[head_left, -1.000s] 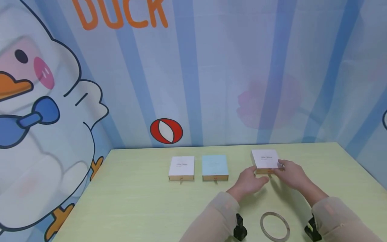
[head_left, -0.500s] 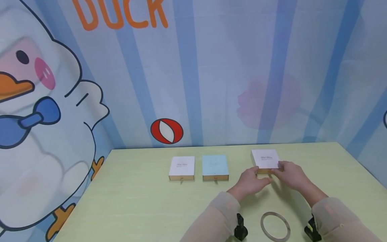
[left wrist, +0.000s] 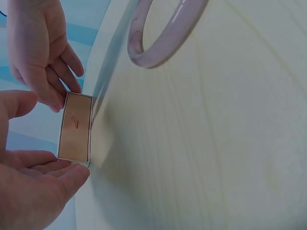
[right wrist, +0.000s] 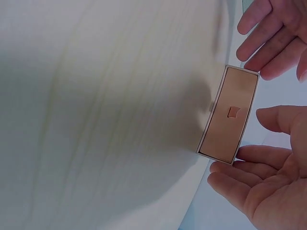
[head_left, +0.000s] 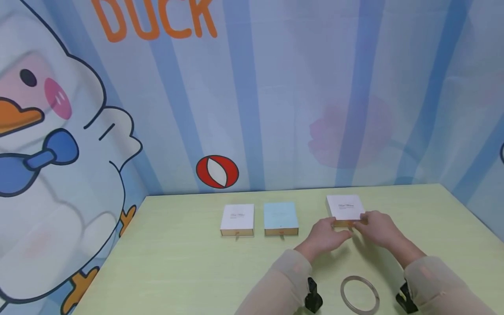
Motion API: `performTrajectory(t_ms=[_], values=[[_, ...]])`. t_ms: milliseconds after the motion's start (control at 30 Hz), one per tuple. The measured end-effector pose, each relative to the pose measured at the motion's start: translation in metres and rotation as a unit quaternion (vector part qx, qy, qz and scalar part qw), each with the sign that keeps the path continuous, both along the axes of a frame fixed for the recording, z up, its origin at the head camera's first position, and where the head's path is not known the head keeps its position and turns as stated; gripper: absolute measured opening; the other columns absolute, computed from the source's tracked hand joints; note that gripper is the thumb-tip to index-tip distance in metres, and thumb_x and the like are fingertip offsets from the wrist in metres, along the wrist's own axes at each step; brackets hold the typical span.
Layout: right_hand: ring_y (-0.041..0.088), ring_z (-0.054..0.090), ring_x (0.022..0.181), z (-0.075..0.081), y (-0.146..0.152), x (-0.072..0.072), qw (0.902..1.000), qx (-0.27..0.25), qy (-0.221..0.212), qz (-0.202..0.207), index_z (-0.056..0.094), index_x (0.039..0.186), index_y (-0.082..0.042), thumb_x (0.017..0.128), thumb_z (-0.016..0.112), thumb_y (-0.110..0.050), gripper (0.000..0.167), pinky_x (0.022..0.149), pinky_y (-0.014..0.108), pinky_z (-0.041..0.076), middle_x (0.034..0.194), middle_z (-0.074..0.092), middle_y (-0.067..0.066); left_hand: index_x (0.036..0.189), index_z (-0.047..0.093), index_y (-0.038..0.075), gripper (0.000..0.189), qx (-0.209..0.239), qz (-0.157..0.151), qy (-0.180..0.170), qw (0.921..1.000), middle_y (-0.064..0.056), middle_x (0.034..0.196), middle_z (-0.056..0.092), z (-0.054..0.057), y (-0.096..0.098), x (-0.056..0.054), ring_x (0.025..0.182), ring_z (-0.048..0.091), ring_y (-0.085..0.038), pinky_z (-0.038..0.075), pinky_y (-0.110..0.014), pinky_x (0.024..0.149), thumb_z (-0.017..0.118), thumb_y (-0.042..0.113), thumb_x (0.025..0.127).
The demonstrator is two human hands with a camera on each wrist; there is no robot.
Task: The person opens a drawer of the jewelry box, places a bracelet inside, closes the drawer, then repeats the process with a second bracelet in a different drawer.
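Observation:
A small white-topped drawer box (head_left: 345, 207) with dark lettering sits toward the back right of the table. My left hand (head_left: 325, 236) touches its left side with fairly straight fingers, the thumb held apart. On the opposite side, the fingers of my right hand (head_left: 379, 228) rest against the box near its front corner. Both wrist views show the brown drawer front (left wrist: 76, 139) with a small pull tab (right wrist: 232, 112) at its middle, and the fingertips at its two ends. A pale, glossy bangle (head_left: 343, 292) lies on the table nearer me, between the forearms.
Left of the hands, a second white-topped box (head_left: 237, 216) and a light blue box (head_left: 281, 215) stand side by side, drawer fronts facing me. The pale wooden table (head_left: 177, 262) ends at a blue striped backdrop (head_left: 275, 109) with a printed duck.
Both hands stay at the box, with only tiny shifts of the fingers. The box, the other boxes and the bangle keep their places; the head view tilts very slightly.

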State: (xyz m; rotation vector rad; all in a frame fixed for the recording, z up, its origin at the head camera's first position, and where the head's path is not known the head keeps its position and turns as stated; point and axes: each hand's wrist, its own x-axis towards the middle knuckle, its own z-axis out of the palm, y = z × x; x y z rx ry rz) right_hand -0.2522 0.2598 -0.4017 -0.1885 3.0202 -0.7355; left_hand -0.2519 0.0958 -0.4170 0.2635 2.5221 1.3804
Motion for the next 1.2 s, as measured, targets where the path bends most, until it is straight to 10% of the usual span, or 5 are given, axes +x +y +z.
performTrajectory(t_ms=[333, 700, 1000, 1200], values=[[0.017, 0.044, 0.054, 0.004, -0.007, 0.004, 0.9997, 0.025, 0.001, -0.001, 0.057, 0.111, 0.02, 0.089, 0.056, -0.018, 0.044, 0.049, 0.026, 0.036, 0.077, 0.059, 0.017, 0.132, 0.055, 0.008, 0.057, -0.031, 0.005, 0.013, 0.9994, -0.008, 0.129, 0.061, 0.004, -0.002, 0.0, 0.087, 0.059, -0.011, 0.05, -0.025, 0.074, 0.066, 0.036, 0.084], [0.015, 0.042, 0.051, 0.004, -0.011, 0.007, 0.9985, 0.039, 0.037, 0.01, 0.063, 0.081, 0.005, 0.086, 0.058, -0.017, 0.023, 0.047, 0.025, 0.033, 0.06, 0.049, 0.005, 0.119, 0.064, 0.003, 0.041, -0.04, -0.005, 0.038, 0.9984, -0.001, 0.06, 0.052, 0.007, -0.007, 0.0, 0.042, 0.037, -0.008, 0.031, -0.02, 0.041, 0.063, 0.027, 0.086], [0.014, 0.04, 0.048, 0.001, -0.015, 0.011, 0.9978, 0.032, 0.056, 0.018, 0.061, 0.073, 0.0, 0.085, 0.062, -0.021, 0.025, 0.045, 0.025, 0.032, 0.055, 0.047, 0.003, 0.076, 0.067, 0.003, 0.018, -0.029, 0.01, 0.036, 0.9989, 0.002, 0.054, 0.046, 0.006, -0.01, 0.0, 0.043, 0.039, -0.009, 0.032, -0.019, 0.04, 0.064, 0.018, 0.084], [0.013, 0.04, 0.047, 0.0, -0.017, 0.013, 0.9995, 0.018, 0.027, 0.001, 0.062, 0.078, 0.001, 0.084, 0.065, -0.026, 0.027, 0.045, 0.024, 0.031, 0.057, 0.047, 0.003, 0.083, 0.072, 0.0, 0.018, -0.026, 0.024, 0.044, 0.9984, 0.002, 0.053, 0.048, 0.004, -0.011, 0.001, 0.041, 0.039, -0.008, 0.032, -0.018, 0.04, 0.062, 0.015, 0.085]])
